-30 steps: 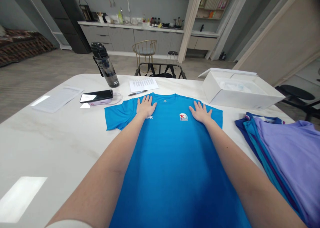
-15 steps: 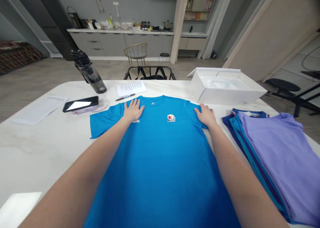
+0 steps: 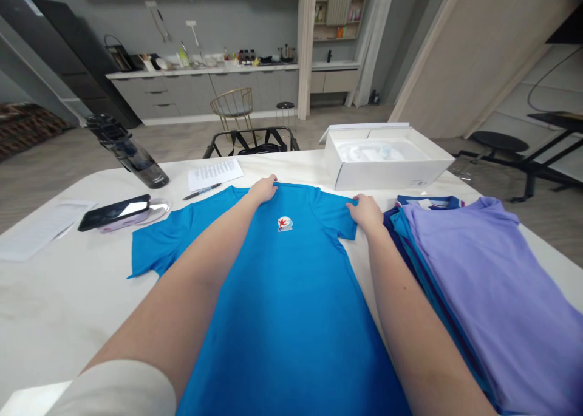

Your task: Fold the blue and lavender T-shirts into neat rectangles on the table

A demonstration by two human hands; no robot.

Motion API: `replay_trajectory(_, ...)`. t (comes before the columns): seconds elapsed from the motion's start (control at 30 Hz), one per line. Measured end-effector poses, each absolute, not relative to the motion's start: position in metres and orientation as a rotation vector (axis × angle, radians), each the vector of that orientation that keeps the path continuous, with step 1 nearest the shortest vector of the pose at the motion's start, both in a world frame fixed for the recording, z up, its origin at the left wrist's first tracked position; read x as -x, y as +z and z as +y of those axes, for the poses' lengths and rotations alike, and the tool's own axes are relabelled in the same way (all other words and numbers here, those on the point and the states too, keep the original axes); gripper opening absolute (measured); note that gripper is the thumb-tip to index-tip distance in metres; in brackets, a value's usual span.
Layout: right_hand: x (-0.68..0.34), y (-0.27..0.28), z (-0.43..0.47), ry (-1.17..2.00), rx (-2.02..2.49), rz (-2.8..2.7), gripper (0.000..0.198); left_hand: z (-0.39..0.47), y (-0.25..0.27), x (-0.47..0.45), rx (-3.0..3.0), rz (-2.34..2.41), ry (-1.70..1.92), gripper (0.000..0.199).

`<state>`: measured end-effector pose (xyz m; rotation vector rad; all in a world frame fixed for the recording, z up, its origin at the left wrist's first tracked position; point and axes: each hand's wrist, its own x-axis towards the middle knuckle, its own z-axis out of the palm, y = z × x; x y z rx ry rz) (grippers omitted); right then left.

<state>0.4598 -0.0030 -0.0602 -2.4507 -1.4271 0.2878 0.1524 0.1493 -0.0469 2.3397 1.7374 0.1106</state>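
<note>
A: Where's the blue T-shirt (image 3: 291, 282)?
B: Spread on the white table (image 3: 68, 319), front side up, collar pointing away from the person. Its lower end runs out of view at the bottom.
A: And the hands?
B: The left hand (image 3: 263, 189) is at the neckline, fingers bent over the collar's edge. I can't tell whether they grip the cloth. The right hand (image 3: 368, 212) has the outer edge of the sleeve on its side pinched between thumb and fingers.
A: Anything on the chest?
B: A round badge (image 3: 285, 223) with a red star shape, between the two forearms.
A: What's close by?
B: Just beside the right forearm, a stack of clothes with a lavender top (image 3: 483, 270) uppermost. Beyond that, an open white box (image 3: 387, 168).
A: On the left?
B: A ballpoint pen (image 3: 201, 192) near the shoulder, by a printed sheet (image 3: 216, 173). Farther out, a smartphone (image 3: 116, 212) and a dark, see-through water bottle (image 3: 141, 161).
</note>
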Motion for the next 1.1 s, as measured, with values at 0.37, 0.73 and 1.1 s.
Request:
replay_trajectory(0.37,-0.463,-0.060,0.006,0.390,2.458,-1.435,0.028,0.137,-0.080,-0.153,-2.371,1.814,0.402,0.032)
replay_trajectory(0.73,-0.406,0.008,-0.007,0.559,1.813,-1.555,0.026,0.156,-0.070,-0.143,-1.879,1.645,0.691,0.018)
replay_trajectory(1.1,-0.266,0.010,0.013,1.152,1.400,-1.584,0.032,0.030,-0.043,-0.110,-0.703,0.847,0.707,0.065)
